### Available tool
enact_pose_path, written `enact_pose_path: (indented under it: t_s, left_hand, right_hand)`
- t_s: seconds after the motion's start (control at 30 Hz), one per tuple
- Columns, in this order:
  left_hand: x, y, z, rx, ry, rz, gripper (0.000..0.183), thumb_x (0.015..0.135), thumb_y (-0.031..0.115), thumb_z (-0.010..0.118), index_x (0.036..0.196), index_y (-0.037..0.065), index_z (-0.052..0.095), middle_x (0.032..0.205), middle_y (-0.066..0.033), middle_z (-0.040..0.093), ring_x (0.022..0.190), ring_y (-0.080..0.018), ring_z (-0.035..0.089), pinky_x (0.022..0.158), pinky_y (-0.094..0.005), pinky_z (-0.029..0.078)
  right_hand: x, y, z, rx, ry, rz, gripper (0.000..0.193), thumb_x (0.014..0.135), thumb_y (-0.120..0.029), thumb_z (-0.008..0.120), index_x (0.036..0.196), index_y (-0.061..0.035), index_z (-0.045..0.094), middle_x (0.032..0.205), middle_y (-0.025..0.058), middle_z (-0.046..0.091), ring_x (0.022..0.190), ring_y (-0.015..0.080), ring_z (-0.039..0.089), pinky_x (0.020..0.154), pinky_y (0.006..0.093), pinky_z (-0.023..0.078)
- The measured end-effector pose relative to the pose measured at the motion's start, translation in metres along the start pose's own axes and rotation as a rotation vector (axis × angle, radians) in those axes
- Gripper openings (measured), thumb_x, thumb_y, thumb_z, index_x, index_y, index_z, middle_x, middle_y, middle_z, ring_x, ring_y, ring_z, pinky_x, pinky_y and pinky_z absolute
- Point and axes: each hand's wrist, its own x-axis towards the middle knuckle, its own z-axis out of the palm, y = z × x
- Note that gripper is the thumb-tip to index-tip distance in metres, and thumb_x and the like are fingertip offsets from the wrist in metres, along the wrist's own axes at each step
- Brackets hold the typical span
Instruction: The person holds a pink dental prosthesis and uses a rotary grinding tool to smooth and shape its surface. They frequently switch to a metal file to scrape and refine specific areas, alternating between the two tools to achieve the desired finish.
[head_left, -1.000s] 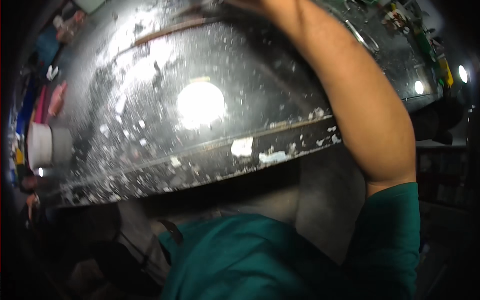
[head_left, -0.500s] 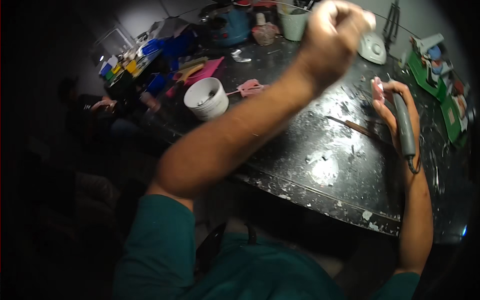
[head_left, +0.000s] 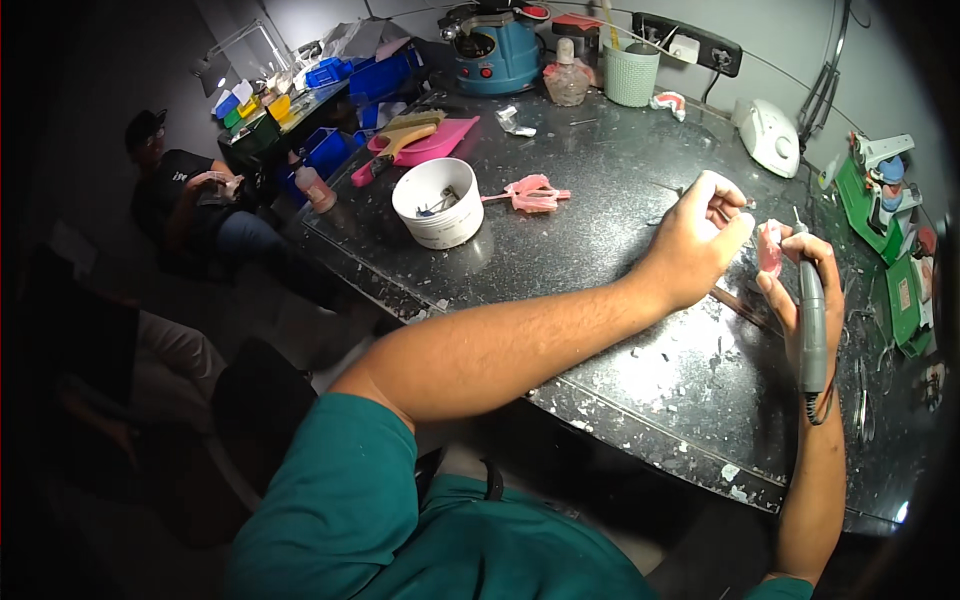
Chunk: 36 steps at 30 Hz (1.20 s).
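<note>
Grey rotary handpiece (head_left: 812,325) upright beside small pink denture piece (head_left: 771,247).

Tip of the grey rotary handpiece (head_left: 812,320) and the small pink piece (head_left: 770,247), half hidden behind fingers (head_left: 722,215).

Your view is bright in the middle and falls off to black at the rim, with a heavy dark vignette in every corner. Light comes from overhead: it glares in a pale patch on the glossy dark counter (head_left: 640,370) and lights your left hand (head_left: 700,235) and forearm evenly. The left side, around the seated person (head_left: 185,195), sits in deep shadow. Straight edges bend near the rim, the counter's front edge most. Focus is sharp at centre, softer toward the edges; no motion blur shows.
</note>
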Motion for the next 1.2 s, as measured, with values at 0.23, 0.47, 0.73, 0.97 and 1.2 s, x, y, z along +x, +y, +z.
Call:
enact_pose_path:
  t_s: [0.23,0.47,0.73,0.97,1.2]
  left_hand:
    - [0.006,0.004,0.007,-0.168,-0.279,-0.197,0.056,0.100,0.050,0.055,0.121,-0.001,0.056,0.110,-0.0114,0.065,0.095,-0.0163,0.064,0.082,-0.0318,0.053]
    - [0.000,0.012,-0.008,-0.503,-0.382,-0.411,0.064,0.100,0.052,0.055,0.133,-0.002,0.055,0.108,-0.0119,0.067,0.095,-0.0198,0.068,0.084,-0.0346,0.057]
    - [-0.002,0.013,0.002,-0.544,-0.397,-0.496,0.060,0.098,0.049,0.059,0.140,0.006,0.054,0.113,-0.0125,0.066,0.099,-0.0202,0.068,0.092,-0.0359,0.056]
    - [-0.002,0.018,-0.003,-0.483,-0.285,-0.565,0.068,0.098,0.056,0.042,0.135,0.000,0.053,0.122,-0.0186,0.066,0.106,-0.0272,0.067,0.097,-0.0417,0.051]
    - [0.001,0.016,-0.003,-0.523,-0.288,-0.531,0.069,0.096,0.052,0.038,0.135,-0.004,0.054,0.125,-0.0172,0.066,0.097,-0.0273,0.069,0.089,-0.0392,0.054]
  right_hand:
    - [0.001,0.013,-0.005,0.006,0.044,0.017,0.044,0.078,-0.003,0.081,0.115,-0.0058,0.057,0.125,0.0146,0.064,0.117,0.0236,0.060,0.105,0.0376,0.044]
    - [-0.002,0.004,0.000,0.017,0.027,-0.120,0.049,0.075,-0.004,0.085,0.116,-0.0048,0.057,0.118,0.0113,0.064,0.115,0.0227,0.060,0.104,0.0383,0.044]
    - [-0.004,-0.002,0.000,-0.013,0.013,-0.160,0.056,0.070,-0.002,0.089,0.118,-0.0050,0.059,0.118,0.0106,0.066,0.115,0.0223,0.064,0.100,0.0347,0.050]
    - [0.003,-0.004,0.000,0.189,-0.019,-0.086,0.046,0.082,-0.004,0.081,0.121,-0.0041,0.056,0.129,0.0187,0.063,0.125,0.0256,0.058,0.109,0.0382,0.042]
    - [0.004,0.008,-0.006,0.113,0.041,-0.114,0.035,0.090,-0.006,0.074,0.121,-0.0040,0.058,0.121,0.0133,0.064,0.117,0.0234,0.063,0.101,0.0358,0.051]
